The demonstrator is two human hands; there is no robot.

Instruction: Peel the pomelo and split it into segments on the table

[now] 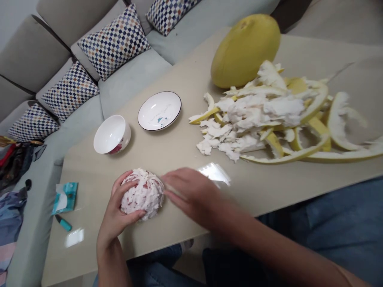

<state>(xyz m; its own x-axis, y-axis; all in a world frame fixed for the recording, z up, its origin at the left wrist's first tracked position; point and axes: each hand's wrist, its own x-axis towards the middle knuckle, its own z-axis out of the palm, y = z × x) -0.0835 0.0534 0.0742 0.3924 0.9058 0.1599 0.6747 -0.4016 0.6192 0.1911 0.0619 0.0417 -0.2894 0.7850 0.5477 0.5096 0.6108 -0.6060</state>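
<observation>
A peeled pomelo (143, 199), covered in ragged white pith with reddish flesh showing through, rests on the table near its front edge. My left hand (119, 205) wraps round its left side, thumb in front and fingers over the top. At the fruit's right side is my right hand (187, 191), slightly blurred. Its thumb and fingers are pinched together, with a pale bit of pith between them. To the upper right spreads a heap of yellow rind strips and torn white pith (254, 113). Behind that heap stands a whole yellow pomelo (247, 50).
A white bowl (110, 135) and a dark-rimmed oval plate (158, 111) stand behind the peeled fruit. On the left of the table (98, 175) lie a teal tissue pack (66, 198) and a teal-handled knife (63, 223). A grey sofa (134, 75) with checked cushions borders the far side.
</observation>
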